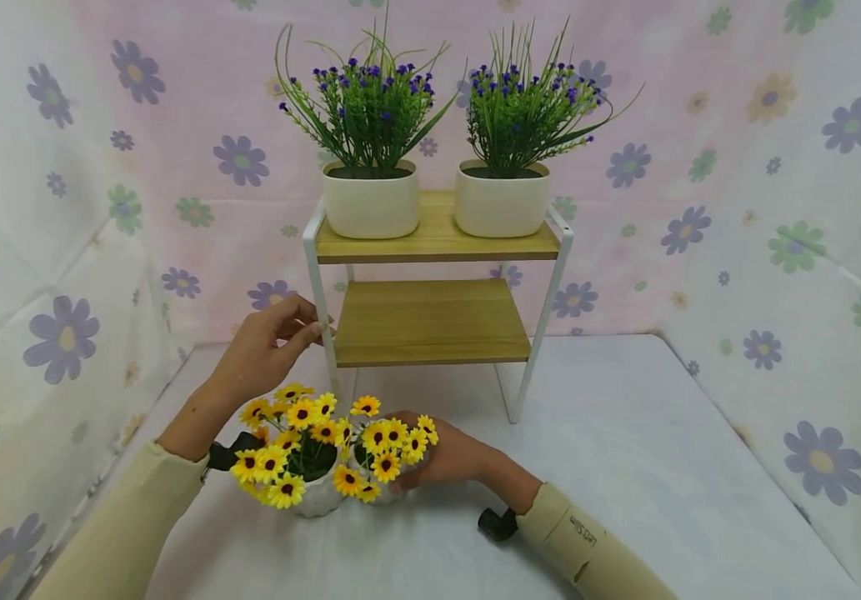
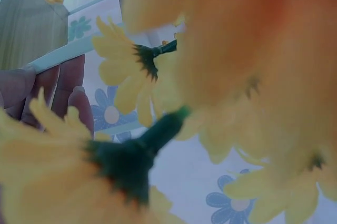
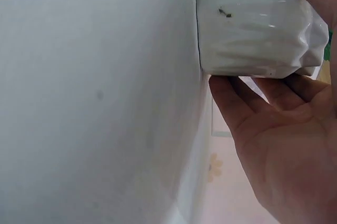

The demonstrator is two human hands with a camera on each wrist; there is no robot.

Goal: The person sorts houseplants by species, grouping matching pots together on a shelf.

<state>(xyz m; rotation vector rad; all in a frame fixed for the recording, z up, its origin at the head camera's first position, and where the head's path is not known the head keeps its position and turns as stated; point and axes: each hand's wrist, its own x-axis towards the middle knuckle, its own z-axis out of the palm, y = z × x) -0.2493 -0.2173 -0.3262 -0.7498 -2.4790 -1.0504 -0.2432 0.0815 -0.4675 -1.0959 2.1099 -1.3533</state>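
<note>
My left hand (image 1: pixel 261 346) is at the left front leg of a small two-tier shelf (image 1: pixel 430 321) with wooden boards and a white frame. In the left wrist view, thumb and fingers pinch the white bar (image 2: pixel 60 56), partly behind blurred yellow flowers (image 2: pixel 126 82). Down in front of the shelf, my right hand (image 1: pixel 448 457) grips a white, ridged flowerpot (image 3: pixel 253 29) with yellow flowers (image 1: pixel 385 442). The right wrist view shows its base at the white tabletop, thumb on one side and fingers on the other. A similar white pot (image 1: pixel 319 498) of yellow flowers stands beside it, to the left.
On the top board sit two cream oval planters, the left planter (image 1: pixel 370 204) and the right planter (image 1: pixel 503 202), with tall grass and purple flowers. The lower board (image 1: pixel 433 325) shows bare wood. Flower-patterned cloth (image 1: pixel 700 167) surrounds the white table (image 1: pixel 625 467).
</note>
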